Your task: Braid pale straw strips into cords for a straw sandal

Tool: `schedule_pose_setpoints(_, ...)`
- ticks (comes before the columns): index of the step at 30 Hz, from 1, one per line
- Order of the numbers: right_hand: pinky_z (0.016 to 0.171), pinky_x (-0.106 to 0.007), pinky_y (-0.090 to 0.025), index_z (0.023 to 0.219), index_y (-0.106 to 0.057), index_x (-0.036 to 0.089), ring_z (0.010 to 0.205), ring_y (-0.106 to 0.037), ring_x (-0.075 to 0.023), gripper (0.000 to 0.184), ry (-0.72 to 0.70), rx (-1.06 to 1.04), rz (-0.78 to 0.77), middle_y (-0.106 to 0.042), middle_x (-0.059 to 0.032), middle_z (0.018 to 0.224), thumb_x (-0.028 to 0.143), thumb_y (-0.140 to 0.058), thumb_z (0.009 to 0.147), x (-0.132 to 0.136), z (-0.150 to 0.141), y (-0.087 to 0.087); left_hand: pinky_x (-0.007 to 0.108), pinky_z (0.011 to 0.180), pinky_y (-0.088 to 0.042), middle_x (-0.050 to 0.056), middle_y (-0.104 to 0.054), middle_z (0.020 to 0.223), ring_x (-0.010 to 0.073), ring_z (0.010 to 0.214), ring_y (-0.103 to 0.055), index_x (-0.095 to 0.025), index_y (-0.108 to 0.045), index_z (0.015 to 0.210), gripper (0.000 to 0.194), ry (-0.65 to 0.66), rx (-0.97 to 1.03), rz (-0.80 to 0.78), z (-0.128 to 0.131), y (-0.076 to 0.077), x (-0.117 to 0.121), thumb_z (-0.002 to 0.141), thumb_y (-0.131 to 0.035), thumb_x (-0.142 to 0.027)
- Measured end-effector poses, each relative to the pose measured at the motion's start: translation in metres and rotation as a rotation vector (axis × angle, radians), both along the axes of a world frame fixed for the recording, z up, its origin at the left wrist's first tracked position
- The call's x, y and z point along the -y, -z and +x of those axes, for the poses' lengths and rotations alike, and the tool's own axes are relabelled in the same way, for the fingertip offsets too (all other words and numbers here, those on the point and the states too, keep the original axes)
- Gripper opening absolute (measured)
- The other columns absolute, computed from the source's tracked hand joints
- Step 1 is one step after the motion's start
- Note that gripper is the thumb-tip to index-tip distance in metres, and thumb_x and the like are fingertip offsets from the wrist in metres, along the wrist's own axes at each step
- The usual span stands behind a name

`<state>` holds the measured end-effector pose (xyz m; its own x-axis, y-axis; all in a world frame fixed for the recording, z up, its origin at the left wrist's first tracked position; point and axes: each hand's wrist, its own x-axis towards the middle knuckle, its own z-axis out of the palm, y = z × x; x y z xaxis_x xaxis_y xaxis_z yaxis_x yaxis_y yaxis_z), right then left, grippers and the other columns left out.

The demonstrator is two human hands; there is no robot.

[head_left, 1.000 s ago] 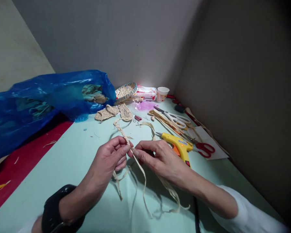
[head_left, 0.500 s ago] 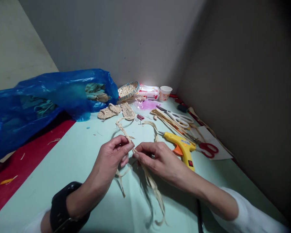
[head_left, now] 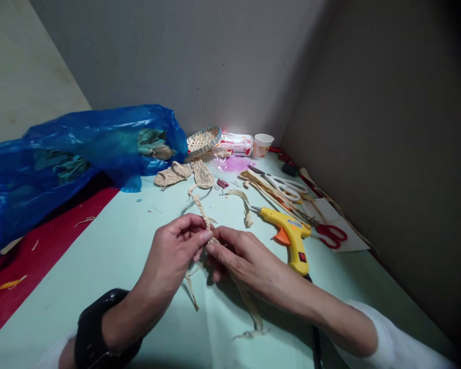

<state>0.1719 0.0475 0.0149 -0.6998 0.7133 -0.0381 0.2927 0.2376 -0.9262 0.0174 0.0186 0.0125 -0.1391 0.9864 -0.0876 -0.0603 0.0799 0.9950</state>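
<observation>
My left hand pinches a pale braided cord between thumb and fingers. Close against it, my right hand is closed on the loose strands at the cord's lower end. Those flat, straw-coloured strands trail down below my right hand, and another strand hangs under my left. From my left hand the braid runs up to a coiled, sole-shaped woven piece. Beside that piece lies a woven slipper. My fingers hide the point where the strands cross.
A yellow glue gun lies right of my hands, near red-handled scissors and white-handled scissors. A blue plastic bag fills the left back. A woven basket and a paper cup stand near the wall.
My right hand's fingers have closed in tighter beside my left thumb. The long strands beneath have swung and now hang partly behind that hand. My left hand keeps its pinch on the braid.
</observation>
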Motion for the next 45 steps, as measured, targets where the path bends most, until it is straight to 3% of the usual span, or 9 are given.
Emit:
schedule_pose_setpoints(4, 0.065, -0.024, -0.037, 0.080, -0.055, 0.018, 0.070, -0.054, -0.0113, 0.023, 0.157, 0.020, 0.153, -0.062, 0.0002, 0.075, 0.029, -0.042, 0.097, 0.004, -0.009, 0.003, 0.017, 0.046, -0.038, -0.006, -0.056, 0.063, 0.0043, 0.047, -0.047, -0.015, -0.059, 0.077, 0.013, -0.022, -0.006, 0.045, 0.001, -0.003, 0.000, 0.073, -0.070, -0.023)
schedule_pose_setpoints(6, 0.065, -0.024, -0.037, 0.079, -0.054, 0.018, 0.070, -0.053, -0.0109, 0.022, 0.209, -0.002, 0.158, -0.061, 0.0005, 0.075, 0.027, -0.043, 0.096, 0.005, -0.013, 0.002, 0.017, 0.046, -0.038, -0.006, -0.055, 0.063, 0.0041, 0.047, -0.046, -0.016, -0.059, 0.076, 0.014, -0.038, -0.014, 0.062, 0.001, -0.002, 0.000, 0.073, -0.070, -0.022)
schedule_pose_setpoints(9, 0.060, -0.023, -0.036, 0.080, -0.054, 0.017, 0.065, -0.050, -0.0098, 0.021, 0.279, -0.116, 0.001, -0.058, 0.0010, 0.073, 0.030, -0.045, 0.095, 0.006, -0.016, 0.001, 0.016, 0.047, -0.038, -0.007, -0.054, 0.063, 0.0038, 0.048, -0.045, -0.016, -0.058, 0.075, 0.016, -0.056, -0.003, 0.077, -0.001, 0.000, -0.001, 0.072, -0.071, -0.023)
schedule_pose_setpoints(13, 0.045, -0.021, -0.026, 0.081, -0.050, 0.018, 0.048, -0.036, -0.0062, 0.023, 0.305, -0.389, -0.430, -0.051, 0.0031, 0.066, 0.037, -0.045, 0.094, 0.004, -0.017, 0.006, 0.016, 0.047, -0.037, -0.007, -0.054, 0.064, 0.0039, 0.050, -0.046, -0.017, -0.057, 0.074, 0.016, -0.039, 0.010, 0.086, -0.002, 0.002, -0.002, 0.074, -0.071, -0.023)
schedule_pose_setpoints(15, 0.043, -0.020, -0.022, 0.081, -0.049, 0.017, 0.046, -0.033, -0.0046, 0.020, 0.290, -0.487, -0.553, -0.051, 0.0036, 0.065, 0.034, -0.049, 0.093, 0.003, -0.017, 0.009, 0.015, 0.047, -0.038, -0.007, -0.054, 0.064, 0.0041, 0.051, -0.046, -0.017, -0.057, 0.074, 0.015, -0.041, 0.000, 0.090, -0.002, 0.002, -0.002, 0.074, -0.071, -0.022)
schedule_pose_setpoints(27, 0.041, -0.020, -0.018, 0.072, -0.061, 0.012, 0.042, -0.034, -0.0021, 0.024, 0.155, -0.451, -0.599, -0.057, 0.0016, 0.064, 0.034, -0.067, 0.080, -0.008, -0.016, 0.010, 0.019, 0.056, -0.040, -0.006, -0.055, 0.064, 0.0073, 0.057, -0.049, -0.019, -0.059, 0.074, 0.008, -0.049, -0.152, 0.107, -0.005, 0.006, 0.000, 0.079, -0.064, -0.020)
schedule_pose_setpoints(33, 0.042, -0.021, -0.018, 0.067, -0.059, 0.013, 0.044, -0.030, -0.0040, 0.026, 0.200, -0.362, -0.491, -0.053, 0.0031, 0.059, 0.035, -0.065, 0.081, -0.012, -0.017, 0.014, 0.025, 0.072, -0.043, 0.000, -0.063, 0.082, 0.0141, 0.075, -0.058, -0.019, -0.061, 0.080, 0.010, -0.030, -0.368, 0.116, -0.004, 0.002, 0.003, 0.084, -0.052, -0.017)
schedule_pose_setpoints(40, 0.057, -0.022, -0.034, 0.076, -0.069, 0.013, 0.060, -0.047, -0.0096, 0.020, 0.274, -0.234, -0.082, -0.060, 0.0002, 0.062, 0.026, -0.056, 0.085, -0.011, -0.020, 0.015, 0.032, 0.079, -0.042, 0.002, -0.064, 0.088, 0.0193, 0.085, -0.059, -0.021, -0.060, 0.087, 0.011, -0.097, -0.674, 0.199, -0.006, 0.005, 0.004, 0.086, -0.050, -0.018)
schedule_pose_setpoints(45, 0.051, -0.022, -0.030, 0.074, -0.069, 0.013, 0.055, -0.043, -0.0088, 0.018, 0.340, -0.188, -0.038, -0.057, 0.0015, 0.060, 0.026, -0.058, 0.081, -0.010, -0.019, 0.009, 0.032, 0.083, -0.042, 0.005, -0.065, 0.095, 0.0209, 0.093, -0.059, -0.020, -0.061, 0.093, 0.012, -0.138, -0.773, 0.263, -0.005, 0.001, 0.007, 0.086, -0.051, -0.019)
